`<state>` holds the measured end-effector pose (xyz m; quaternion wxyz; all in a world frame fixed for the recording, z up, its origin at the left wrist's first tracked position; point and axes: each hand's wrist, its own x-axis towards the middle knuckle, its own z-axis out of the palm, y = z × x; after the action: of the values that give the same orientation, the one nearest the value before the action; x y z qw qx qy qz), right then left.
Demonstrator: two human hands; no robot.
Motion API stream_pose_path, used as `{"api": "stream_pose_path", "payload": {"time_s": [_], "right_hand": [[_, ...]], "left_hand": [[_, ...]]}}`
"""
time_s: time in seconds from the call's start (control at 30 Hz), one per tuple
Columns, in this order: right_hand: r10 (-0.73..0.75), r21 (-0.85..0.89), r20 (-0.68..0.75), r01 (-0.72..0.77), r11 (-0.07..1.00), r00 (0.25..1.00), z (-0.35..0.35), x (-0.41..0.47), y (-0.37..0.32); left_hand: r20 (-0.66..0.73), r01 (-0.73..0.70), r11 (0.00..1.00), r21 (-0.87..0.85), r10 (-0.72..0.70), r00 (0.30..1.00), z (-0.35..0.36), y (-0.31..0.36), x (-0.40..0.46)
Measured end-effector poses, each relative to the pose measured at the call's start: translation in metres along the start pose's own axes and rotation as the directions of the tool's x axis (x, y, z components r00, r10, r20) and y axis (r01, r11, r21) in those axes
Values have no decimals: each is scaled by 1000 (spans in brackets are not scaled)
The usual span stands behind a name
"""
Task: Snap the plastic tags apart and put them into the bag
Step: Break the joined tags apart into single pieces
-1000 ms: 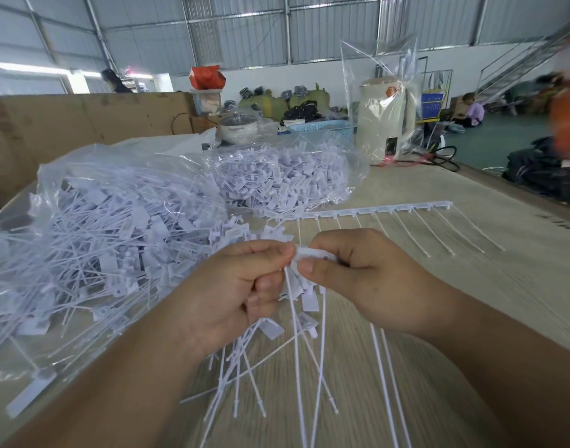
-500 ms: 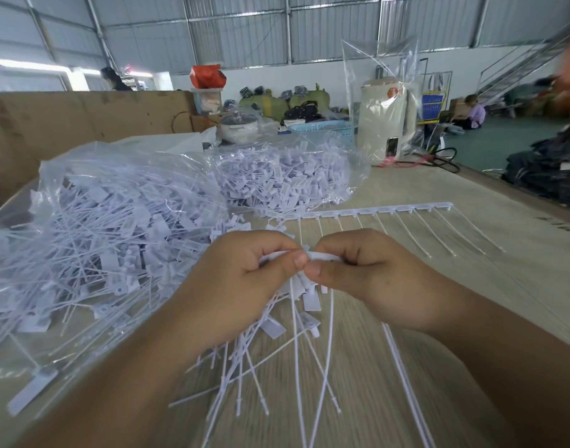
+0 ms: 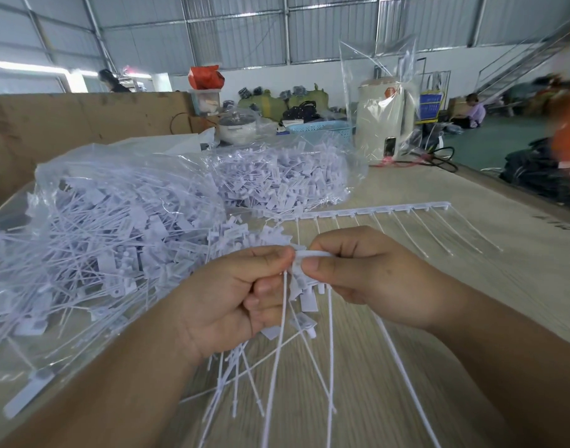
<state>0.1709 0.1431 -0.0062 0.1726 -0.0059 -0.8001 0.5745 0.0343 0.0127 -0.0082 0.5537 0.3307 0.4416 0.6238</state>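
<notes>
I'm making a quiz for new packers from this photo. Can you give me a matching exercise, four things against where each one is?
Things:
1. tag strip
2. full strip
3. near bag
4. water dispenser

Places:
A. inside a tall clear wrap at the table's far end
B. flat on the table beyond the hands
C. pinched between the left hand and right hand
D. left of the hands, full of loose tags

Pairs: 1-C, 2-B, 3-D, 4-A

No text can be read: print on the blue sign [image 3: 430,106] is too blurred.
</notes>
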Motion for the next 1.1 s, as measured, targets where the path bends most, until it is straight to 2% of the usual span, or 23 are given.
{"api": "stream_pose_path", "payload": {"time_s": [0.2,0.47,0.6,0.67,0.73,0.83,0.9,0.93,1.03,1.1], "right_hand": [[-40,-43,-1,40,998,999,1,-1,1],[-82,5,31,82,997,996,-1,-1,-2],[-36,55,-38,38,998,999,-12,-2,2],[4,-2,-84,-4,1000,996,-16,-2,6],[34,-35,-99,-38,999,995,-16,-2,9],[31,-33,-72,-34,999,997,-12,-2,11],[20,-50,-46,-22,999,999,-9,-1,11],[21,-79,-38,-24,997,999,-7,-1,11],[61,-185,-46,-69,980,997,-5,-1,11],[79,-205,-47,-87,975,996,-6,-3,12]], "left_hand": [[-16,51,998,-24,-51,999,-2,0,2],[107,51,991,-127,-37,994,-5,0,0],[298,59,994,-87,-31,954,-4,5,-7],[215,-7,1000,-2,7,977,-1,6,-7],[18,-65,992,111,63,998,-3,6,-6],[-199,-77,973,219,122,972,-16,15,-6],[-312,-62,911,408,203,928,-24,22,-8],[-350,-41,844,535,266,898,-26,25,-9],[-361,23,558,829,504,785,-29,28,-11],[-328,55,431,901,590,738,-31,27,-11]]}}
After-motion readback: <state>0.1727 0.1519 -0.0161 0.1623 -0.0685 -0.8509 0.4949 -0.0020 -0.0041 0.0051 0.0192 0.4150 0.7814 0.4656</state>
